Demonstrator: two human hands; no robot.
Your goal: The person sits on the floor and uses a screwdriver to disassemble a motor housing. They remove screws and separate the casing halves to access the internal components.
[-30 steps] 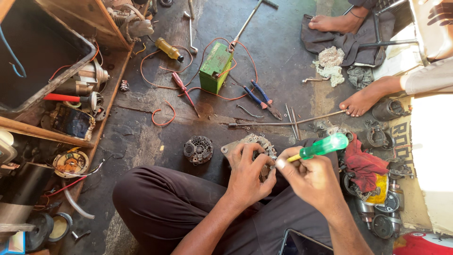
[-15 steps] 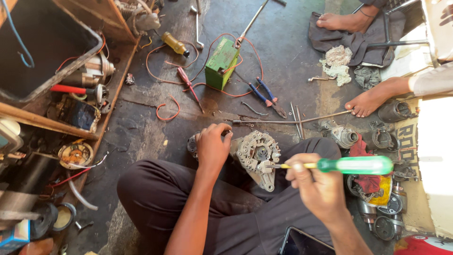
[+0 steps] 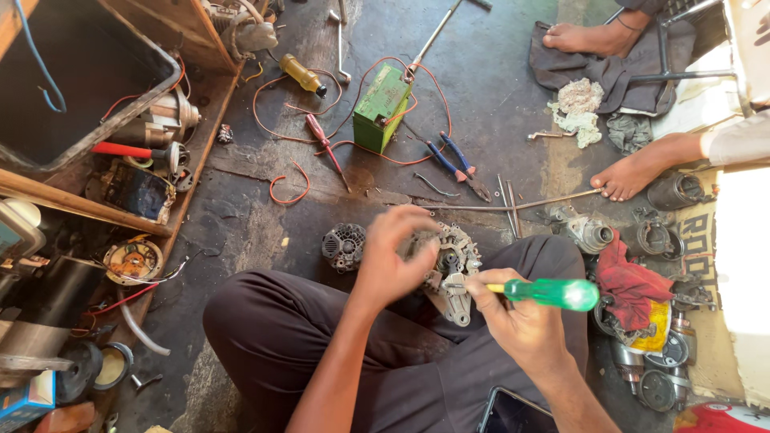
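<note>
Head view: a green-handled screwdriver [image 3: 553, 293] is clenched in the right hand [image 3: 513, 321]; the alternator housing [image 3: 451, 269] is grasped by the left hand [image 3: 393, 261] above the crowded dark floor [image 3: 241, 224].

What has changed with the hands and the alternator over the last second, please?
The left hand let go, reached left to the floor, then came back onto the alternator. The right hand kept the green screwdriver, swinging it level, tip at the alternator. The rotor part stayed put.

A grey metal alternator housing [image 3: 453, 269] is resting in the lap, a green-handled screwdriver [image 3: 549, 293] lying level against it.
</note>
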